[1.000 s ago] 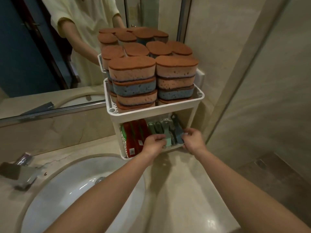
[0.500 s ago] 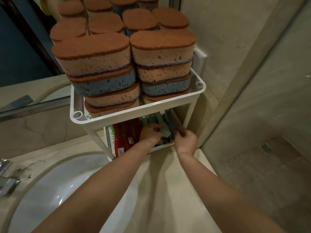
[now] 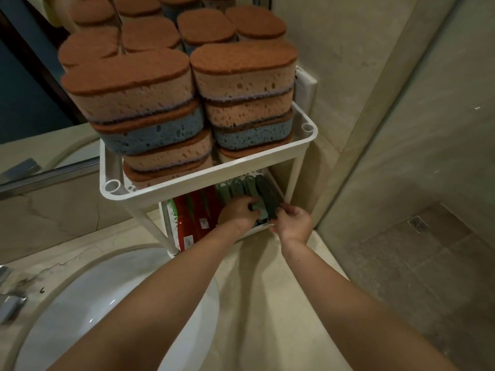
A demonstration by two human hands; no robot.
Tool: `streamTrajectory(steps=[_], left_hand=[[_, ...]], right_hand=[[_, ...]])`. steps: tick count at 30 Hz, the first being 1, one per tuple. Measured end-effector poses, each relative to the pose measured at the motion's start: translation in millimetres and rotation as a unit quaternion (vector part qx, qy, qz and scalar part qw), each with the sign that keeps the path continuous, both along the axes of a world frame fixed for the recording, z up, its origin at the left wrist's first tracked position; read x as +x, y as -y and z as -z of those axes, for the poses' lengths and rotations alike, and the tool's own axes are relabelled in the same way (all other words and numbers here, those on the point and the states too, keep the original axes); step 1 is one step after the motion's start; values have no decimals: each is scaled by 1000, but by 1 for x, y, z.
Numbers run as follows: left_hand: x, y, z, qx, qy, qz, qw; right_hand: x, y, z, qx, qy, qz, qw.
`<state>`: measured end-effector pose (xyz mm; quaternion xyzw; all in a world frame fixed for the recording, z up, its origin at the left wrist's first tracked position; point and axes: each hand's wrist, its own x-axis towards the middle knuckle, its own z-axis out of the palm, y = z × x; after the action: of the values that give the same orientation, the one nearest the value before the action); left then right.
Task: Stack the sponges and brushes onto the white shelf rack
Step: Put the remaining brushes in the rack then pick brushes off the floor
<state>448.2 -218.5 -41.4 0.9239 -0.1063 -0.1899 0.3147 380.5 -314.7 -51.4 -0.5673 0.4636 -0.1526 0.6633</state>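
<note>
A white two-tier shelf rack (image 3: 203, 180) stands on the counter against the mirror. Its top tier carries two tall piles of orange and blue sponges (image 3: 150, 113). On the lower tier red packaged items (image 3: 191, 220) lie at the left and green and dark brushes (image 3: 242, 187) at the right. My left hand (image 3: 238, 211) reaches under the top tier and pinches a light green brush (image 3: 261, 211). My right hand (image 3: 293, 222) is at the tier's front right corner, its curled fingers on a dark brush (image 3: 269, 199).
A white sink basin (image 3: 88, 301) fills the counter at the lower left, with a chrome tap (image 3: 9, 303) at the far left edge. The mirror (image 3: 29, 76) backs the rack. A glass partition (image 3: 417, 129) and tiled floor with a drain (image 3: 417, 224) lie to the right.
The view has moved closer to the rack and tilted down. Both hands have stayed at the brushes on the lower tier, shifting them slightly.
</note>
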Motion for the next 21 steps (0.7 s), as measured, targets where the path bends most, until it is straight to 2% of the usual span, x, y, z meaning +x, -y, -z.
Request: streamTrajectory(steps=[4,9,13,21], left_hand=[[-4,0,1,36,20,5,999],[-6,3,0,22,11,21,999],[-5,7,-3,21,-2,7,1000],[0,11,-5,83,26,-16,996]], right_hand=[[-2,0,2,-22,-6,15,1000],[-2,-3,2,-54,7,38,998],[-3,-3,1,-40,6,57,998],[-3,5,2,-18,8,42,999]])
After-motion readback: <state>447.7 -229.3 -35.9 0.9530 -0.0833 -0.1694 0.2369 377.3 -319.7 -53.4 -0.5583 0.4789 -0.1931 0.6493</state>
